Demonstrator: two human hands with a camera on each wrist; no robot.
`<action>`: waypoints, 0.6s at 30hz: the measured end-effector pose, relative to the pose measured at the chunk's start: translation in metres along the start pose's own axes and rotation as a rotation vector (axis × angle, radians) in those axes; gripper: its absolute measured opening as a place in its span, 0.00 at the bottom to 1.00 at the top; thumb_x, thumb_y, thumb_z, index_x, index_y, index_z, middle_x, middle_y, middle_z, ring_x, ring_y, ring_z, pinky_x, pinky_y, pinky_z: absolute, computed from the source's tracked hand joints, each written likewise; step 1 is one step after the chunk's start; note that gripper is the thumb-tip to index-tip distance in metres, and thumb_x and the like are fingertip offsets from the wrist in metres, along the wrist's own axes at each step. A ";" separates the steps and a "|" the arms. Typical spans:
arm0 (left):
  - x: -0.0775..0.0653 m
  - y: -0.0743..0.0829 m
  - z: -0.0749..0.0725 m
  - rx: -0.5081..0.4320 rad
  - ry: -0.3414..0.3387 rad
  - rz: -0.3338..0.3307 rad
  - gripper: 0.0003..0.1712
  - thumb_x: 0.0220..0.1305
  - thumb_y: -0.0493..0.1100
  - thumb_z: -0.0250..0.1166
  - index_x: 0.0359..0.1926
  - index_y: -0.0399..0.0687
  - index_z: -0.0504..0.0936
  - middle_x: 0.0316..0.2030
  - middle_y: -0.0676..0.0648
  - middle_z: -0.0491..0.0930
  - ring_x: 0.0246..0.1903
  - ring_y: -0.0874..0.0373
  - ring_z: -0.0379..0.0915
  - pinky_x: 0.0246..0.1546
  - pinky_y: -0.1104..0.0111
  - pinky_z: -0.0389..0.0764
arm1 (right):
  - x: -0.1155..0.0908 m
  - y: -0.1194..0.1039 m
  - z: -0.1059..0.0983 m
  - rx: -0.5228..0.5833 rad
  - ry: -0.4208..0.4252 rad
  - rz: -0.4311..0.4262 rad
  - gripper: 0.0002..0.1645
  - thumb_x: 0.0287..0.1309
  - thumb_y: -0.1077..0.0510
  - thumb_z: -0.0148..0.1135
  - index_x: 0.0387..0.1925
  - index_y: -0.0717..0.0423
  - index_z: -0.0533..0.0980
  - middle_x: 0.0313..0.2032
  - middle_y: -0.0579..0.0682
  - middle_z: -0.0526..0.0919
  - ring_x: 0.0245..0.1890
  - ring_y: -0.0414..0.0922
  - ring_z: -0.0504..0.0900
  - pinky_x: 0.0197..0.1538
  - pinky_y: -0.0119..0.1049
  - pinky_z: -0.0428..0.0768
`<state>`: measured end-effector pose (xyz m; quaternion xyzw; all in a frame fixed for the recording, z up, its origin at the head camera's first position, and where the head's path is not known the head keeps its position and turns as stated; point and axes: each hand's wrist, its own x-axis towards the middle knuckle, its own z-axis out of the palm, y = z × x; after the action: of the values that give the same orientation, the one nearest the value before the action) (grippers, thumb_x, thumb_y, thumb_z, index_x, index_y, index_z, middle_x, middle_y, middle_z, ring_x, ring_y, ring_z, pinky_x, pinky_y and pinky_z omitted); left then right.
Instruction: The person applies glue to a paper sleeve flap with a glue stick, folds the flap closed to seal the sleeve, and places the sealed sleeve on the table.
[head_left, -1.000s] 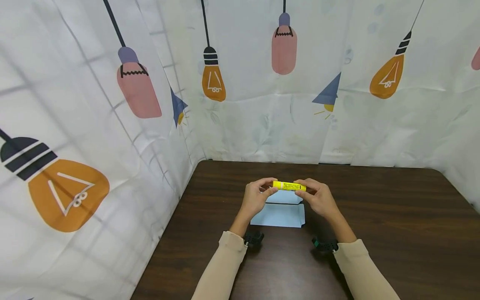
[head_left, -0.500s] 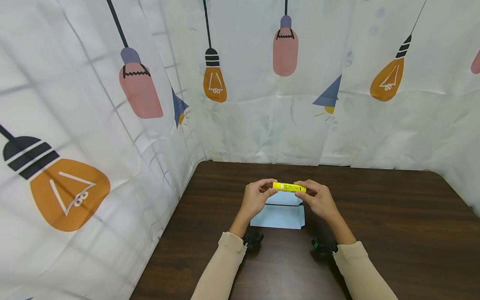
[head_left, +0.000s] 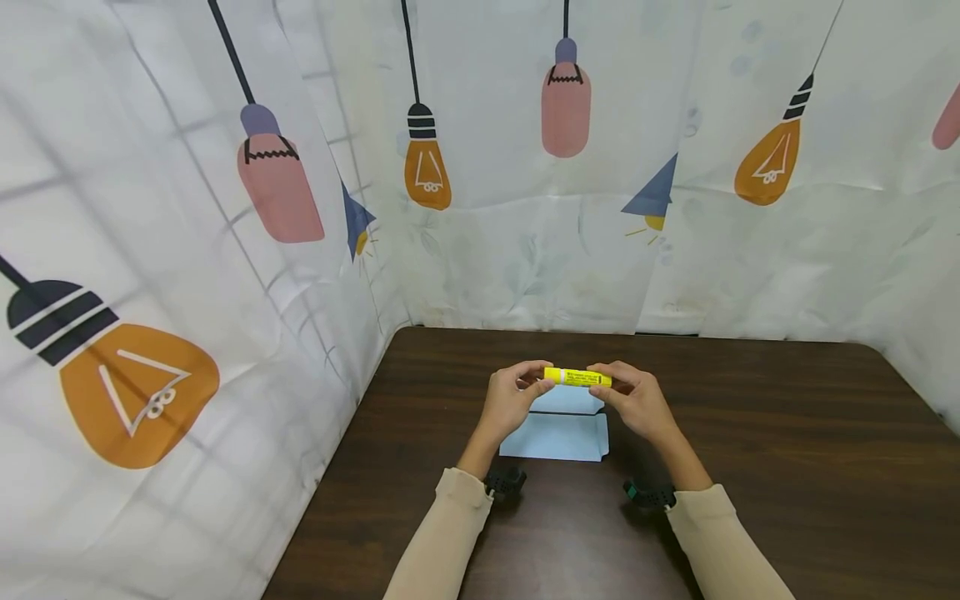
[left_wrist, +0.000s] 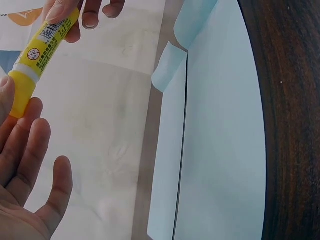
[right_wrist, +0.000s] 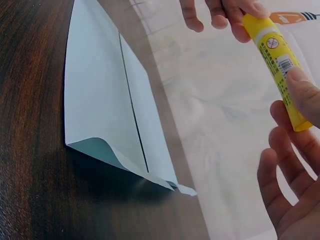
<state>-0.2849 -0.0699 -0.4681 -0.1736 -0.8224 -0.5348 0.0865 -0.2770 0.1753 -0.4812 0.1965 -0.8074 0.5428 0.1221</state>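
Observation:
A yellow glue stick (head_left: 577, 377) with printed labels and a white ring is held level above the table between both hands. My left hand (head_left: 512, 402) pinches its capped end between thumb and fingers; the cap (left_wrist: 22, 95) is on. The opposite end, by the barcode, is pinched by my right hand (head_left: 637, 402). Below lies a light blue paper piece (head_left: 555, 437), creased along a dark line, with small flaps. In the right wrist view its near end flap (right_wrist: 105, 150) curls up off the table.
The dark brown wooden table (head_left: 787, 467) extends to both sides and behind the paper. A white curtain (head_left: 480, 267) printed with lamps hangs along the back and left edges. Dark wrist bands (head_left: 506, 481) sit at both cuffs.
Both hands keep hold of the glue stick in nearly the same place. Only a slight shift of the head view shows.

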 end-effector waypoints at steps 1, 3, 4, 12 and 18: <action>0.000 0.000 0.000 -0.003 0.002 0.000 0.20 0.64 0.47 0.72 0.56 0.48 0.86 0.42 0.50 0.88 0.40 0.59 0.81 0.47 0.67 0.82 | 0.000 0.000 0.000 0.000 -0.005 0.010 0.20 0.62 0.59 0.72 0.56 0.58 0.83 0.46 0.56 0.87 0.37 0.39 0.81 0.38 0.31 0.84; 0.000 0.000 0.000 -0.008 0.005 -0.004 0.20 0.64 0.47 0.72 0.56 0.48 0.87 0.42 0.50 0.88 0.40 0.59 0.81 0.47 0.67 0.82 | 0.000 0.000 -0.001 0.001 -0.015 0.035 0.20 0.62 0.58 0.72 0.55 0.57 0.83 0.46 0.56 0.87 0.36 0.40 0.82 0.38 0.32 0.84; 0.000 0.000 0.000 -0.012 0.007 -0.006 0.20 0.64 0.47 0.72 0.56 0.48 0.87 0.43 0.50 0.88 0.41 0.59 0.81 0.47 0.67 0.82 | 0.000 0.000 -0.001 0.003 -0.020 0.048 0.20 0.62 0.57 0.72 0.55 0.57 0.83 0.46 0.56 0.87 0.35 0.40 0.83 0.38 0.32 0.84; -0.001 0.001 0.000 -0.029 0.035 -0.008 0.19 0.64 0.45 0.72 0.54 0.47 0.87 0.43 0.48 0.89 0.40 0.58 0.81 0.46 0.68 0.82 | 0.000 0.000 -0.005 0.054 -0.065 0.109 0.17 0.65 0.55 0.69 0.54 0.56 0.82 0.40 0.54 0.85 0.34 0.42 0.81 0.39 0.33 0.82; 0.000 0.000 0.000 -0.032 0.036 -0.002 0.17 0.64 0.44 0.72 0.54 0.47 0.87 0.42 0.48 0.89 0.40 0.59 0.81 0.45 0.68 0.82 | 0.000 0.001 -0.005 0.072 -0.070 0.114 0.17 0.67 0.58 0.68 0.55 0.58 0.82 0.43 0.57 0.85 0.36 0.41 0.81 0.39 0.33 0.82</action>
<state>-0.2850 -0.0701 -0.4679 -0.1646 -0.8122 -0.5512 0.0977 -0.2776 0.1806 -0.4797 0.1735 -0.8011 0.5702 0.0554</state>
